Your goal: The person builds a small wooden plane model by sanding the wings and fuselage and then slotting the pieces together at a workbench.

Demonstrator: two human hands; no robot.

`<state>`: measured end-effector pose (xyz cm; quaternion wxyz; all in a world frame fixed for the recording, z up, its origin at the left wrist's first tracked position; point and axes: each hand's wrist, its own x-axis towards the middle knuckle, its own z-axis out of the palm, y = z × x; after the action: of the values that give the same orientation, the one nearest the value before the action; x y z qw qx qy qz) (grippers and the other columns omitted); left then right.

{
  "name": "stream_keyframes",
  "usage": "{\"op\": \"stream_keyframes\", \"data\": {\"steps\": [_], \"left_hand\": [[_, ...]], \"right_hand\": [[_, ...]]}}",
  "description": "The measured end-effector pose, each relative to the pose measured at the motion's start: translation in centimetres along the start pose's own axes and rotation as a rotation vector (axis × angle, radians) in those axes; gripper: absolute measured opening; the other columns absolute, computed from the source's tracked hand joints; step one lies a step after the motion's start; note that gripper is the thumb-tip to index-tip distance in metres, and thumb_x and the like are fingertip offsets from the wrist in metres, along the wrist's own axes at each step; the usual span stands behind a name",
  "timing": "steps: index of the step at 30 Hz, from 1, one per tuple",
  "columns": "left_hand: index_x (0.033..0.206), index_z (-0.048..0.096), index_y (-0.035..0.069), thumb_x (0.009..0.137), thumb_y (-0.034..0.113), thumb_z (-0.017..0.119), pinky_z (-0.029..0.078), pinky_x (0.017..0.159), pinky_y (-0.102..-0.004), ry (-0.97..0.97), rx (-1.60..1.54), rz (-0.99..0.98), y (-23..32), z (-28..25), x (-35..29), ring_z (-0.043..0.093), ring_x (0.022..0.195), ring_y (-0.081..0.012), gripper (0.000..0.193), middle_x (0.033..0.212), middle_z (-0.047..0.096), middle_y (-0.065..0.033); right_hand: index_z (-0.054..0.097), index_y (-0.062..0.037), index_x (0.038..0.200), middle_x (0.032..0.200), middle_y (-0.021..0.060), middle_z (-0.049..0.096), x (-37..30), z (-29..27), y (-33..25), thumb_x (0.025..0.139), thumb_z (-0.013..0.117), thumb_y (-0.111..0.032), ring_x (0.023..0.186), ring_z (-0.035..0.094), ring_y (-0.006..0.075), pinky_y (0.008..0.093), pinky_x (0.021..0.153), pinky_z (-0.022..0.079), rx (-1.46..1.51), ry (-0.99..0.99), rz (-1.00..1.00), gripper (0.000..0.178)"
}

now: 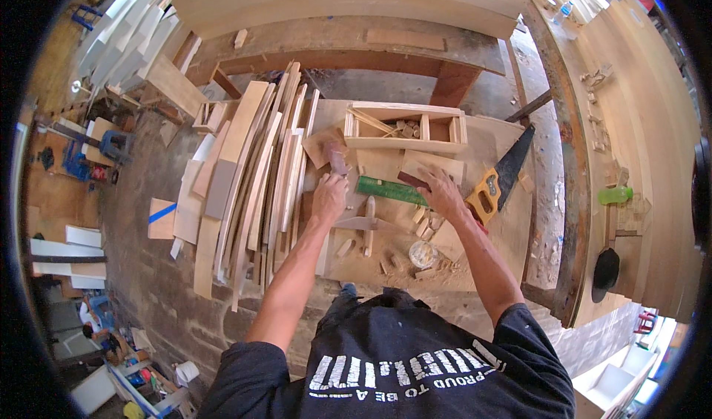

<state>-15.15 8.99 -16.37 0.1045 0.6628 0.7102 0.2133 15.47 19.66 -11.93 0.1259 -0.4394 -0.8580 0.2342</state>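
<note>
My left hand (331,195) is closed around the lower end of a limp pinkish-brown strip (336,156) that looks like sandpaper. Beyond it lies a thin square wood piece (320,147). To the right, my right hand (440,190) pinches a dark reddish-brown strip (412,180), its fingers partly hidden. A green ruler-like bar (391,189) lies between the hands. Just right of my right wrist rests a handsaw (498,174) with a yellow handle. Nearer me are a wooden tool with a crosspiece (368,225), small wood blocks (426,222) and a round white tub (423,254).
A divided wooden box (406,143) holding small wood pieces stands at the worktop's far side. Long wooden strips (256,159) are piled at the left. Farther back is a low bench (326,37). A board-topped bench at right carries a green bottle (615,195) and a black paddle-shaped tool (607,271).
</note>
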Motion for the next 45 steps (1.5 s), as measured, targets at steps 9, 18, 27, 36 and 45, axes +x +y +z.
{"op": "stream_keyframes", "data": {"steps": [9,18,27,36,45], "left_hand": [[0.108,0.070,-0.001,0.089,0.005,0.068,0.049,0.065,-0.0237,0.294,-0.726,-0.615,1.2,-4.3,-5.8,0.059,0.071,-0.0083,0.021,0.087,0.069,-0.0027],[0.113,0.069,-0.003,0.089,0.009,0.070,0.045,0.060,-0.0217,0.393,-1.022,-0.854,3.2,-7.6,-15.3,0.054,0.066,-0.0059,0.028,0.081,0.065,-0.0002],[0.103,0.071,-0.003,0.086,0.008,0.070,0.054,0.078,-0.0291,0.152,-0.680,-0.493,4.2,-4.9,-20.0,0.069,0.080,-0.0157,0.020,0.087,0.073,-0.0097],[0.093,0.071,0.000,0.085,0.015,0.069,0.053,0.070,-0.0374,-0.018,-0.500,-0.147,4.5,-1.5,-20.7,0.067,0.075,-0.0288,0.017,0.087,0.069,-0.0150],[0.091,0.066,0.001,0.084,0.008,0.065,0.050,0.078,-0.0449,-0.132,-0.467,-0.117,4.6,-1.3,-21.2,0.063,0.090,-0.0370,0.011,0.092,0.065,-0.0172]], "right_hand": [[0.058,-0.0075,0.132,0.133,0.0200,0.055,-1.3,-2.6,0.8,0.087,0.071,-0.018,0.123,0.052,0.0373,0.0470,0.102,0.043,0.164,0.160,0.074,0.048],[0.066,-0.0039,0.121,0.112,0.0111,0.064,-6.3,-10.9,-4.6,0.094,0.065,-0.011,0.102,0.063,0.0197,0.0365,0.086,0.052,0.439,0.461,0.215,0.028],[0.068,0.0003,0.110,0.103,0.0101,0.067,-18.4,-5.6,-13.7,0.093,0.064,-0.006,0.092,0.063,0.0162,0.0283,0.076,0.050,0.407,0.539,0.258,0.019],[0.070,-0.0015,0.111,0.102,0.0162,0.067,-29.9,4.7,-21.4,0.088,0.066,-0.009,0.083,0.068,0.0250,0.0329,0.071,0.056,0.260,0.331,0.535,0.025],[0.069,-0.0002,0.111,0.103,0.0179,0.067,-32.2,5.6,-22.4,0.086,0.068,-0.007,0.083,0.069,0.0255,0.0326,0.068,0.056,0.189,0.364,0.537,0.025]]}}
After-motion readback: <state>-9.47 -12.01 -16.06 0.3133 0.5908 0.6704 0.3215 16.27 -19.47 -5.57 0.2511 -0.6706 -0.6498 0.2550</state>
